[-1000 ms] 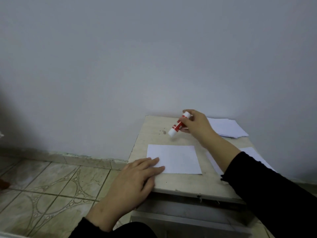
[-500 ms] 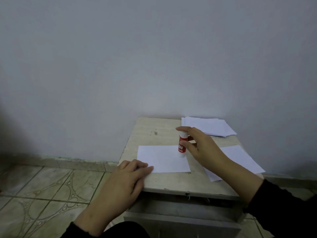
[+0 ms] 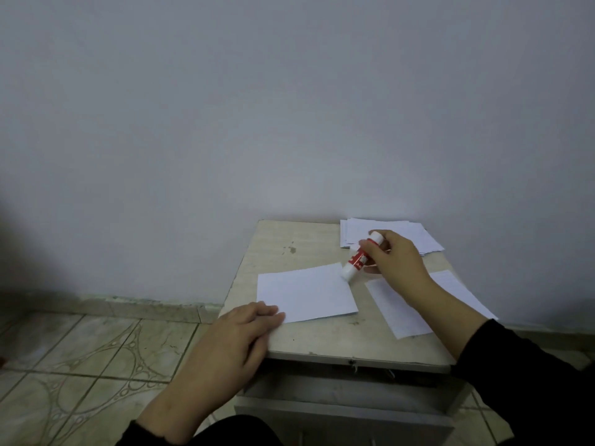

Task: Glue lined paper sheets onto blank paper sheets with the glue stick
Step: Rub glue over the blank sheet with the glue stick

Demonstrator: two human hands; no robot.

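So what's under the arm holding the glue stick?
A paper sheet lies on the table under the right hand and forearm, partly covered; the part beneath cannot be seen.

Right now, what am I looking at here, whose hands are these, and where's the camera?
There is no robot here. A camera worn on a person's head looks down at their own hands. The left hand lies flat on the near corner of a sheet on a small table. The right hand grips a red and white glue stick, its lower end at the sheet's far corner. Another sheet lies to the right, and a paper stack lies by the wall.
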